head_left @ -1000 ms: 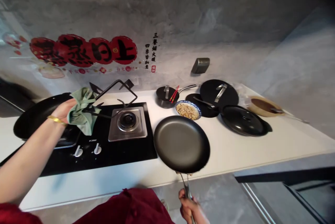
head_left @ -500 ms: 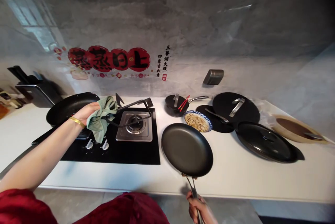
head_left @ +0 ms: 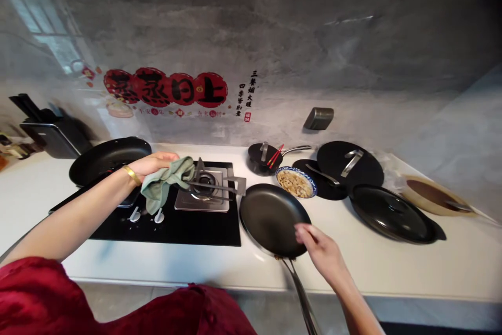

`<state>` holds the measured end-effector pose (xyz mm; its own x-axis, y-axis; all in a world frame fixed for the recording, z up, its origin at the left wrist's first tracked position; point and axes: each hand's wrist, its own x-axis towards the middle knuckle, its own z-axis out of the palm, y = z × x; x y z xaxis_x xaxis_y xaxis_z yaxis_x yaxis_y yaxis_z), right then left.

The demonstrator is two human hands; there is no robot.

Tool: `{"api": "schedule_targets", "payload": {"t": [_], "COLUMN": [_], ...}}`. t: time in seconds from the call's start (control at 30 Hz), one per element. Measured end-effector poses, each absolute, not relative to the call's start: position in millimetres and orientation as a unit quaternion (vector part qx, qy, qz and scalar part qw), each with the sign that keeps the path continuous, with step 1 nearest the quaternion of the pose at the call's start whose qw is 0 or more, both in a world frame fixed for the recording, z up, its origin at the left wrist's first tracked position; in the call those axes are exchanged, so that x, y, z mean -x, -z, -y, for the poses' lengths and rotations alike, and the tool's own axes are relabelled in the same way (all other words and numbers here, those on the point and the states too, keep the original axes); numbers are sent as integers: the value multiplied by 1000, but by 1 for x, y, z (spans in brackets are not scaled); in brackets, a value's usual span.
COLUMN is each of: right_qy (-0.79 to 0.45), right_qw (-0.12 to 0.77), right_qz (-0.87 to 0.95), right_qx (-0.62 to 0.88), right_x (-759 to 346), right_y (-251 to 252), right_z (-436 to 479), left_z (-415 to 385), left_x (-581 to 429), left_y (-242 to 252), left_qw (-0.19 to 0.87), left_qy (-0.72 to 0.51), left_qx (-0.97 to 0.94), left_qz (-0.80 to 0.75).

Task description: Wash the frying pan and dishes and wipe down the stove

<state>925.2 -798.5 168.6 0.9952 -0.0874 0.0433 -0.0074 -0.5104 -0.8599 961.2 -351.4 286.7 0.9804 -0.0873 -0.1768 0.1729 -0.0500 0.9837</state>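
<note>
the black frying pan [head_left: 270, 220] sits on the white counter [head_left: 164, 267] just right of the stove, with its long steel handle [head_left: 300, 293] running toward the near side, over the counter's edge. the right hand [head_left: 319, 254] is open and not closed on the handle. its fingertips [head_left: 298, 231] lie over the right part of the pan, though i cannot tell whether they touch it.

the left hand [head_left: 157, 164], with a gold bangle [head_left: 132, 174] on the wrist, is clenched on a bunched green cloth [head_left: 162, 184] above the stove. the cloth's right end meets a black metal pan support [head_left: 214, 185], which sits tilted over the steel burner [head_left: 202, 200]. two white knobs [head_left: 147, 215] stand on the near side of the black stove top [head_left: 215, 230].

a dark wide pan [head_left: 110, 160] lies at the stove's far left. right of the frying pan, along the far side, are a blue-and-white bowl of food [head_left: 295, 183] and a small black pot [head_left: 259, 158] with red chopsticks [head_left: 274, 156]. farther right lie a round black lid [head_left: 350, 160], a domed black lid [head_left: 388, 220] and a tan dish [head_left: 431, 195].
</note>
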Motion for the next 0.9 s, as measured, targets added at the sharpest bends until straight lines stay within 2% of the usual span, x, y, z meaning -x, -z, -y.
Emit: {"api": "schedule_targets", "payload": {"t": [0.1, 0.2, 0.33, 0.43, 0.53, 0.7, 0.8, 0.9], "right_qy": [99, 40, -125, -161, -152, -126, -110, -103], "right_qw": [476, 494, 527, 603, 690, 805, 852, 858], "right_qz": [191, 346, 394, 377, 320, 163, 88, 71], "right_qx": [853, 797, 742, 684, 632, 556, 503, 497], "right_x": [-946, -963, -990, -1010, -1026, -1053, -1068, -1075], "right_y": [-240, -279, -276, -262, -258, -262, -258, -248], "right_z": [726, 656, 609, 595, 585, 584, 589, 587], "left_z": [362, 372, 376, 373, 366, 346, 363, 413], "left_x": [-969, -977, -986, -998, -1019, -1039, -1033, -1022], "left_y": [-294, -298, -293, -284, -280, -281, -274, -263], "left_qw": [651, 621, 640, 673, 732, 869, 874, 817], "left_qy": [191, 236, 281, 268, 192, -84, -161, -194], "left_qx": [-734, -744, -712, -687, -653, -483, -457, -537], "left_qz": [45, 70, 68, 55, 22, -64, -34, 77]}}
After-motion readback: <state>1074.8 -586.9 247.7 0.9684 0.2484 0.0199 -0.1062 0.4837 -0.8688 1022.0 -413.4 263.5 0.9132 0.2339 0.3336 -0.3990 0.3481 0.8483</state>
